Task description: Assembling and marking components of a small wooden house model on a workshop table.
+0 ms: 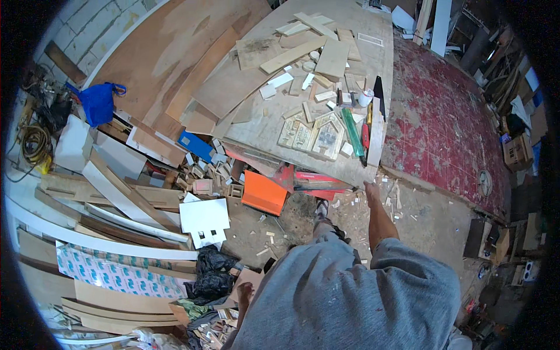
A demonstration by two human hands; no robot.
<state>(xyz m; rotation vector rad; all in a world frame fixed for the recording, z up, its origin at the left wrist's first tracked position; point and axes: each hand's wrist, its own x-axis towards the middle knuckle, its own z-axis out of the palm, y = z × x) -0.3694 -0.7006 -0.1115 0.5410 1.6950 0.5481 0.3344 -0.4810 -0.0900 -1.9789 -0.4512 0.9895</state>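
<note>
My right hand point(371, 191) is at the near right corner of the worktable point(256, 131); its fingers are too small to read. Low at my left side hangs my left hand point(245, 291), beside a black plastic bag point(213, 280), its fingers partly hidden. Closest to my right hand on the tabletop are a pale board strip point(376, 137), a green tool or strip point(352, 131) and a red-handled tool point(366, 135). Left of these lie two carved wooden panels point(328, 137). A white cup point(366, 97) stands by a dark saw-like blade point(379, 93).
Wood offcuts point(332, 58) cover the table's far part. An orange panel point(264, 192) and a white cut-out board point(205, 221) are on the floor side. Long boards point(128, 251) are stacked left, under a blue bag point(100, 104). Right of the table is a worn red floor point(437, 128).
</note>
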